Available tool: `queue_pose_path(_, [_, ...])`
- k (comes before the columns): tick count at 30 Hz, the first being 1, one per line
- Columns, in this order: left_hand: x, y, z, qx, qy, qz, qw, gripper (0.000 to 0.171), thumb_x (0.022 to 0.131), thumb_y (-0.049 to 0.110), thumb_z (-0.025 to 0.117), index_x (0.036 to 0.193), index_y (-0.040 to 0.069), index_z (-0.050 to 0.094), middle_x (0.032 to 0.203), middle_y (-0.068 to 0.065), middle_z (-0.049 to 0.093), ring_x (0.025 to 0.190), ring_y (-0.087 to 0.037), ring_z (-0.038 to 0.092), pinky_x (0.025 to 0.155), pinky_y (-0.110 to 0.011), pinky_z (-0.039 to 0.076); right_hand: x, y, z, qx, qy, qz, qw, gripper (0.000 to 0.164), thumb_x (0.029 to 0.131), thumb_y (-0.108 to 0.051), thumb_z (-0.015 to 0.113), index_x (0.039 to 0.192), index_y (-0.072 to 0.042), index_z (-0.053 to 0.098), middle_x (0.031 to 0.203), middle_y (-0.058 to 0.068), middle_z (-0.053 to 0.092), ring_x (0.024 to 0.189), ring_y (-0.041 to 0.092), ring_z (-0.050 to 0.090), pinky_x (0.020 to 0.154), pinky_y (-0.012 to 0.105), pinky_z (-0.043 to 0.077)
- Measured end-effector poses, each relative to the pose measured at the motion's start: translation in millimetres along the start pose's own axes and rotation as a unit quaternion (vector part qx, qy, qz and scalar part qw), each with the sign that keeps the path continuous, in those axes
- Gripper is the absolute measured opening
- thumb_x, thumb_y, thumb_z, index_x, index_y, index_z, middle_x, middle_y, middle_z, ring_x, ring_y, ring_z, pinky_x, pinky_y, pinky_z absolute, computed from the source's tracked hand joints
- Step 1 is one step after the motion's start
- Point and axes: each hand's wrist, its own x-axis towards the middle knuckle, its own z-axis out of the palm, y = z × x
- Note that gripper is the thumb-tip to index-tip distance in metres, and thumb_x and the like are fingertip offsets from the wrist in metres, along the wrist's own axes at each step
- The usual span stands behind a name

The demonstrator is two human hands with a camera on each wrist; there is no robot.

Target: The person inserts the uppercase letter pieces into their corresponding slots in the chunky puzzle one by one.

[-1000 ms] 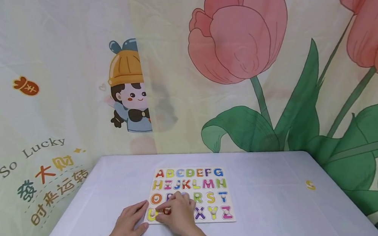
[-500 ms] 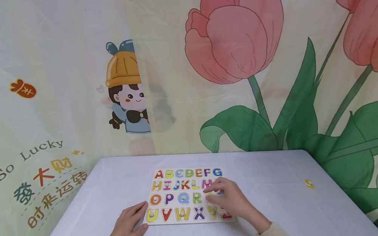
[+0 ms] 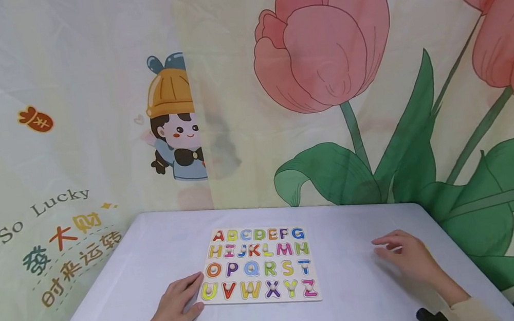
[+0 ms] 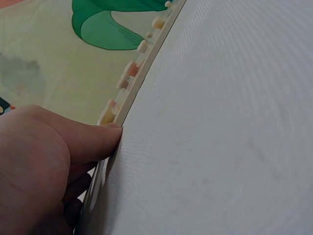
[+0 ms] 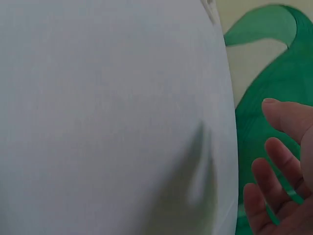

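A white alphabet puzzle board (image 3: 261,301) lies on the table with rows of coloured letters A to Z, many with small knobs. My left hand (image 3: 169,311) rests at the board's left side, fairly straight fingers along the edge and the thumb at the near corner. In the left wrist view, the left thumb (image 4: 95,141) touches the board's rim (image 4: 139,81). To the right of the board, my right hand (image 3: 406,257) hovers over the table, fingers spread and loosely bent, holding nothing. The loose yellow S-shaped piece is almost wholly hidden behind this hand.
A white cloth covers the table (image 3: 348,234). Behind it hangs a curtain (image 3: 232,95) printed with tulips and a cartoon figure. A black device (image 3: 432,318) sits at the right wrist, beside a beige sleeve (image 3: 469,313).
My right hand has moved from the lower left of the board, across it, to the table on the right, now covering the loose yellow piece. My left hand has stayed at the board's edge.
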Motion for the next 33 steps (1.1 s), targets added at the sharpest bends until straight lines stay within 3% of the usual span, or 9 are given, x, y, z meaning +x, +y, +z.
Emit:
queue_pose_path(8, [-0.1, -0.8, 0.7, 0.002, 0.002, -0.001, 1.0, 0.069, 0.1, 0.032, 0.074, 0.162, 0.019, 0.048, 0.166, 0.0, 0.044, 0.151, -0.03, 0.035, 0.119, -0.064, 0.035, -2.3, 73.2, -57.0, -0.065, 0.024, 0.006, 0.998, 0.023, 0.1, -0.019, 0.076, 0.117, -0.003, 0.081, 0.111, 0.018, 0.071, 0.087, 0.013, 0.065, 0.066, 0.025, 0.054])
queue_pose_path(13, [-1.7, -0.9, 0.6, 0.003, 0.006, 0.005, 1.0, 0.069, 0.099, 0.033, 0.075, 0.161, 0.019, 0.049, 0.165, 0.001, 0.045, 0.15, -0.029, 0.036, 0.118, -0.063, 0.035, 0.2, 101.6, -72.5, -0.083, 0.032, -0.012, 0.996, 0.02, 0.099, -0.013, 0.075, 0.113, 0.001, 0.081, 0.11, 0.021, 0.072, 0.087, -0.005, 0.056, 0.067, 0.024, 0.052])
queue_pose_path(15, [-2.0, -1.1, 0.9, 0.005, 0.008, 0.011, 0.9999, 0.068, 0.099, 0.032, 0.075, 0.161, 0.018, 0.049, 0.164, 0.001, 0.045, 0.15, -0.029, 0.036, 0.118, -0.062, 0.035, 0.6, 108.8, -74.1, -0.092, 0.029, -0.015, 0.995, 0.019, 0.098, -0.014, 0.077, 0.111, 0.0, 0.082, 0.11, 0.021, 0.074, 0.086, -0.01, 0.055, 0.067, 0.023, 0.053])
queue_pose_path(17, [-2.2, -1.6, 1.4, 0.006, 0.009, 0.015, 0.9998, 0.068, 0.099, 0.031, 0.075, 0.161, 0.018, 0.049, 0.164, 0.001, 0.046, 0.15, -0.029, 0.036, 0.119, -0.062, 0.035, 0.2, 113.3, -74.8, -0.097, 0.014, -0.004, 0.995, 0.021, 0.098, -0.017, 0.077, 0.112, -0.001, 0.082, 0.111, 0.022, 0.075, 0.088, -0.004, 0.059, 0.068, 0.024, 0.054])
queue_pose_path(22, [-0.9, -2.5, 3.2, 0.006, 0.006, 0.008, 0.9999, 0.068, 0.099, 0.032, 0.075, 0.161, 0.018, 0.05, 0.164, 0.002, 0.046, 0.15, -0.029, 0.036, 0.119, -0.062, 0.035, -2.6, 119.4, -73.1, -0.098, -0.026, 0.049, 0.994, 0.034, 0.103, -0.028, 0.072, 0.119, 0.0, 0.079, 0.12, 0.025, 0.075, 0.1, 0.032, 0.071, 0.074, 0.028, 0.055])
queue_pose_path(25, [0.1, -2.0, 3.4, 0.002, 0.001, -0.002, 1.0, 0.068, 0.099, 0.033, 0.074, 0.161, 0.02, 0.049, 0.165, 0.003, 0.045, 0.151, -0.028, 0.035, 0.119, -0.062, 0.035, -4.6, 121.5, -71.2, -0.096, -0.026, 0.062, 0.993, 0.036, 0.104, -0.029, 0.071, 0.12, 0.001, 0.078, 0.12, 0.026, 0.074, 0.105, 0.044, 0.07, 0.075, 0.029, 0.054])
queue_pose_path(27, [0.8, -1.8, 3.2, 0.001, 0.0, -0.005, 1.0, 0.068, 0.1, 0.032, 0.074, 0.162, 0.02, 0.048, 0.166, 0.003, 0.044, 0.152, -0.028, 0.034, 0.12, -0.062, 0.034, -5.8, 122.5, -70.1, -0.092, -0.023, 0.064, 0.993, 0.036, 0.103, -0.029, 0.071, 0.12, 0.001, 0.078, 0.12, 0.026, 0.075, 0.104, 0.043, 0.071, 0.074, 0.028, 0.053])
queue_pose_path(33, [-0.4, -1.2, 0.7, 0.01, 0.009, 0.013, 0.9998, 0.067, 0.101, 0.029, 0.073, 0.162, 0.018, 0.048, 0.166, 0.001, 0.044, 0.151, -0.03, 0.035, 0.12, -0.063, 0.032, -7.7, 124.3, -66.7, -0.086, -0.038, 0.065, 0.993, 0.034, 0.101, -0.031, 0.075, 0.119, -0.002, 0.08, 0.116, 0.019, 0.077, 0.099, 0.022, 0.07, 0.074, 0.025, 0.052])
